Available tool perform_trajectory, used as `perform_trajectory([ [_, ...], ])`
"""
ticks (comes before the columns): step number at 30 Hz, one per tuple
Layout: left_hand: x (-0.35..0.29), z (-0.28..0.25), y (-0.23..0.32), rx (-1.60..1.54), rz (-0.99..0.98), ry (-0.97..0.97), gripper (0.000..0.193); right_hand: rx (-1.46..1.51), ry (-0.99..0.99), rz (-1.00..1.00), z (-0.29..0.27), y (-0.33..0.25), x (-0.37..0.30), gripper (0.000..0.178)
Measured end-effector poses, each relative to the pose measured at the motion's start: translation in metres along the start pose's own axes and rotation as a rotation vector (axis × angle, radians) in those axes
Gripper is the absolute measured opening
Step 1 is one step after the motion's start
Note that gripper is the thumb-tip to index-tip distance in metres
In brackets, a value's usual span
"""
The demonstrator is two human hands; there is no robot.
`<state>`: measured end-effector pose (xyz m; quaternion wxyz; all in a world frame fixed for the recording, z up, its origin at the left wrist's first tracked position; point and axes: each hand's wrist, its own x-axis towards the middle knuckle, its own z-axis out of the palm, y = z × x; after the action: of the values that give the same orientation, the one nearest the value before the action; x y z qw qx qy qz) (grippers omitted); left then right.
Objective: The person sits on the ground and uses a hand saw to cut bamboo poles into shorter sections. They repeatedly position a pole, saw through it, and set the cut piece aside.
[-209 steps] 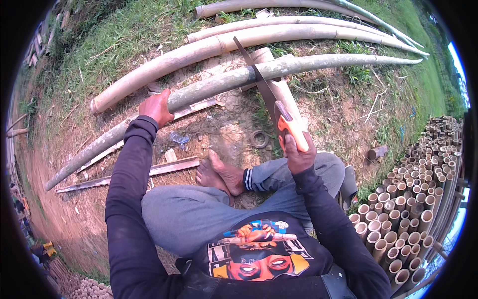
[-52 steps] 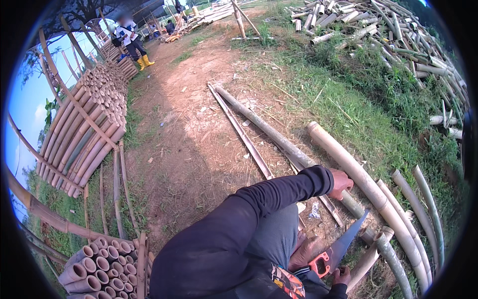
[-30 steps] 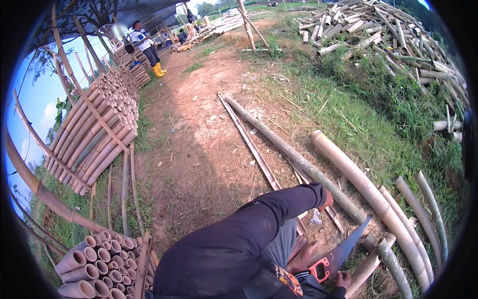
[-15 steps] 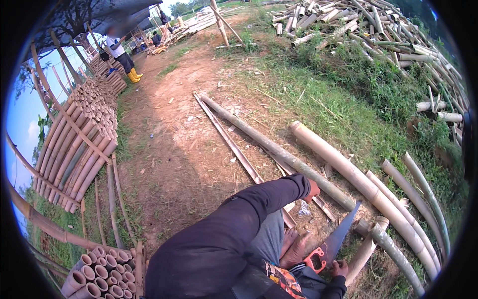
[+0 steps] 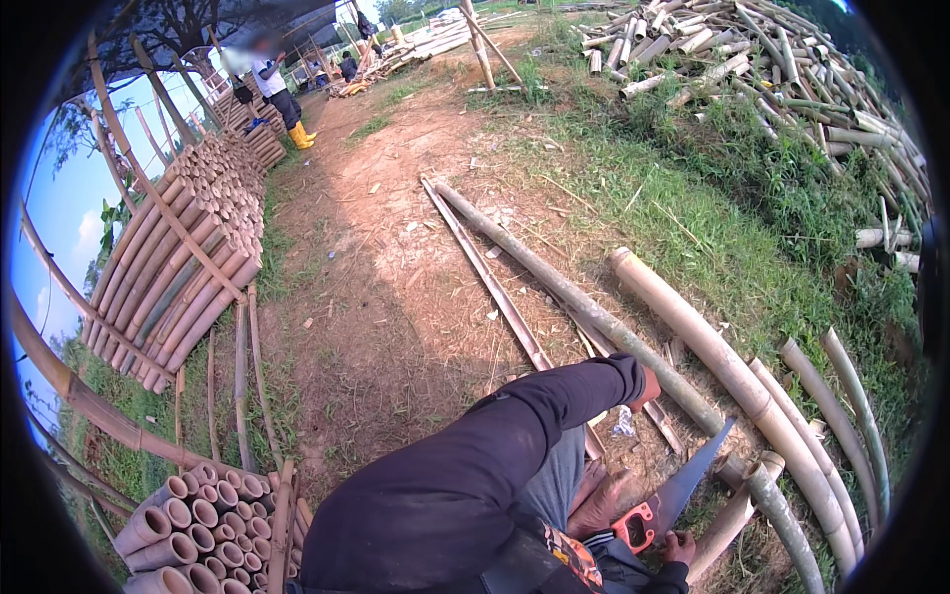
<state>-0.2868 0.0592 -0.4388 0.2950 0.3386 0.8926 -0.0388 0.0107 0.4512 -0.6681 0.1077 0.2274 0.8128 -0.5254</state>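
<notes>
My left hand (image 5: 646,389), below a dark sleeve, is closed against the near side of a long greenish bamboo pole (image 5: 584,305); the forearm hides part of the fingers. A handsaw with an orange handle (image 5: 633,528) stands blade up beside my bare feet (image 5: 602,503). Its grey blade (image 5: 685,487) slants toward the pole's near end, the tip close to it. My right hand (image 5: 678,547) is curled beside the heel of the blade, off the handle's grip opening. Whatever its fingers hold is hidden. A short bamboo piece (image 5: 734,520) lies just right of that hand.
Thick bamboo poles (image 5: 732,366) lie at the right, and a split bamboo length (image 5: 495,287) runs along the pole's left. Stacked bamboo (image 5: 178,272) stands left, with cut tubes (image 5: 203,530) below. A person in yellow boots (image 5: 301,136) stands far left. A bamboo heap (image 5: 712,49) rises far right.
The view has swung slightly left, so the scene sits farther right in the picture. Both hands, the saw and the pole keep nearly the same places relative to one another.
</notes>
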Motion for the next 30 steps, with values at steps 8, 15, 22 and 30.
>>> perform_trajectory([
  [8, -0.007, -0.006, 0.002, 0.011, -0.012, 0.011, 0.046, 0.128, -0.023, 0.013, -0.001, 0.002, -0.003, 0.03],
  [15, -0.012, -0.009, 0.002, -0.002, -0.009, -0.002, 0.049, 0.104, -0.009, -0.022, 0.001, 0.006, -0.001, 0.03],
  [22, -0.008, -0.007, 0.0, -0.026, -0.022, -0.026, 0.056, 0.095, -0.039, -0.024, 0.001, 0.018, 0.005, 0.032],
  [30, -0.007, -0.008, -0.001, -0.008, 0.006, -0.013, 0.052, 0.187, -0.058, 0.095, 0.001, 0.006, -0.001, 0.036],
])
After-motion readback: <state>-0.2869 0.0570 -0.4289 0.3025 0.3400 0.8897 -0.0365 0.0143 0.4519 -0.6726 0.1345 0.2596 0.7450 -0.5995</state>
